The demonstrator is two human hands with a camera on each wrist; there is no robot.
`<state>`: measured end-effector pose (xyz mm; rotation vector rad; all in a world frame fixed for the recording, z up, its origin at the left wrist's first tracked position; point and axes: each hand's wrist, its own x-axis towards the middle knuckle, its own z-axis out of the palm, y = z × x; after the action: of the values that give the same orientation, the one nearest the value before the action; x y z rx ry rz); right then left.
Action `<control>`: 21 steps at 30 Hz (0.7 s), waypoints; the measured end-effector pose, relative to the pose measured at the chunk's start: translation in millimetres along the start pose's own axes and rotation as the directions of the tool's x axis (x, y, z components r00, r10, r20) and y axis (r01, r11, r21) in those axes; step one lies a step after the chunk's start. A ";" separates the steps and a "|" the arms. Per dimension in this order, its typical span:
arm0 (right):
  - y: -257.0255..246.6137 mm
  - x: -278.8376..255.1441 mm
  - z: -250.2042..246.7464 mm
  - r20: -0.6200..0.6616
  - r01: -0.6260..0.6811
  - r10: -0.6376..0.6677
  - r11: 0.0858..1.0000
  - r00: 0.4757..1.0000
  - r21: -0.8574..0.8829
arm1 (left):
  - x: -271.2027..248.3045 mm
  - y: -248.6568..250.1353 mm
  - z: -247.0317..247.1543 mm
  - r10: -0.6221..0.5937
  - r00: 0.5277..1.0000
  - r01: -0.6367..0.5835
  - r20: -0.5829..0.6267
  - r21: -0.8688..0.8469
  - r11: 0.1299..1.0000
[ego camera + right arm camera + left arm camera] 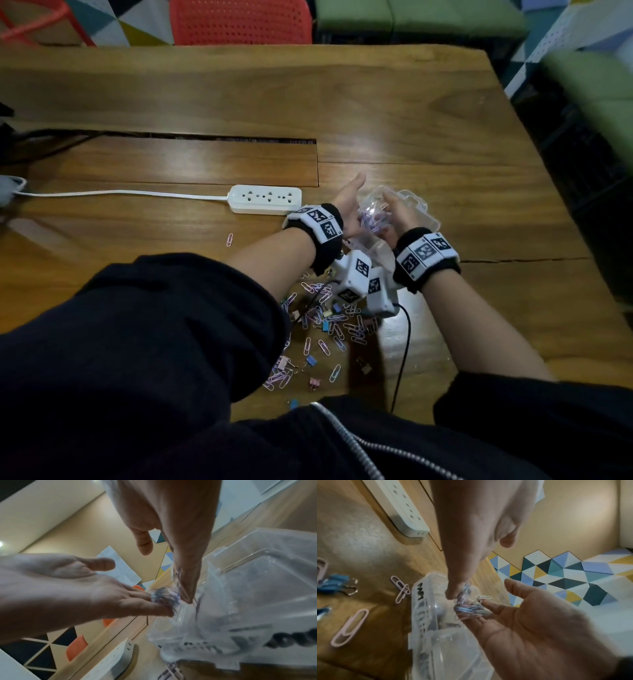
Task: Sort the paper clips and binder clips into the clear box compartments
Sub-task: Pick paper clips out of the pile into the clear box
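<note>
The clear box lies open on the wooden table, marked with black handwriting on its side. My left hand is held palm up over it, with a bunch of pastel paper clips lying on its straight fingers. My right hand points down, its straight fingertips touching the bunch from above. In the right wrist view the clips sit between both hands at the box's edge. A loose pile of paper clips and binder clips lies near me.
A white power strip with its cord lies left of the hands. One pink paper clip lies apart on the table. Blue and pink binder clips lie among the pile. A black cable hangs from the wrist cameras.
</note>
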<state>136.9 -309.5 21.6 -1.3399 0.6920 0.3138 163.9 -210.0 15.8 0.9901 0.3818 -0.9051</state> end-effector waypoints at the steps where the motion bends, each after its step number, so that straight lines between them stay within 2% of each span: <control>1: 0.1 -0.2 -1.0 0.034 -0.002 0.003 1.000 0.999 -0.022 | -0.3 0.4 0.8 -0.007 1.000 0.007 0.002 0.053 0.999; 4: 6.5 -3.6 -5.6 0.075 0.054 -0.048 0.995 0.996 -0.081 | -2.2 1.1 -3.9 0.004 0.999 0.008 -0.048 0.239 0.971; 7: 19.8 -2.9 -9.2 0.009 0.168 -0.168 0.979 0.986 -0.119 | -7.4 -3.1 -15.9 0.113 0.988 -0.053 -0.106 0.453 0.890; 9: 31.2 -2.1 -10.3 -0.040 0.244 -0.260 0.941 0.965 -0.234 | -13.3 -5.9 -23.8 0.164 0.982 -0.085 -0.092 0.557 0.826; 11: 43.7 -3.7 -11.0 -0.053 0.279 -0.316 0.895 0.947 -0.348 | -15.4 -9.5 -31.5 0.257 0.963 -0.125 -0.087 0.697 0.706; 12: 49.1 -5.6 -11.3 -0.062 0.277 -0.324 0.880 0.944 -0.386 | -13.8 -11.8 -35.5 0.338 0.936 -0.139 -0.102 0.774 0.618; 14: 56.2 -7.0 -11.3 -0.091 0.265 -0.328 0.873 0.940 -0.410 | -12.4 -18.5 -41.5 0.529 0.834 -0.097 -0.154 0.904 0.417; 15: 56.9 -7.1 -10.9 -0.111 0.261 -0.335 0.869 0.936 -0.420 | -11.7 -22.5 -43.1 0.579 0.799 -0.062 -0.159 0.937 0.343; 16: 56.1 -6.6 -10.4 -0.135 0.259 -0.345 0.866 0.929 -0.428 | -11.2 -27.6 -44.0 0.586 0.798 -0.026 -0.142 0.963 0.270; 18: 50.8 -4.2 -10.2 -0.166 0.255 -0.365 0.849 0.916 -0.463 | -10.4 -37.0 -44.3 0.508 0.857 0.016 -0.089 0.989 0.146; 19: 47.8 -3.9 -9.9 -0.162 0.257 -0.371 0.842 0.915 -0.475 | -8.8 -39.9 -45.8 0.470 0.880 0.014 -0.072 0.992 0.126; 21: 42.8 -5.9 -7.9 -0.109 0.288 -0.379 0.834 0.919 -0.471 | -6.1 -43.2 -49.1 0.427 0.900 0.003 -0.089 0.980 0.197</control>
<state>105.2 -306.4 -8.7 -1.9264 0.5482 0.0494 131.2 -175.8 -29.8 2.3990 -0.1459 -0.6178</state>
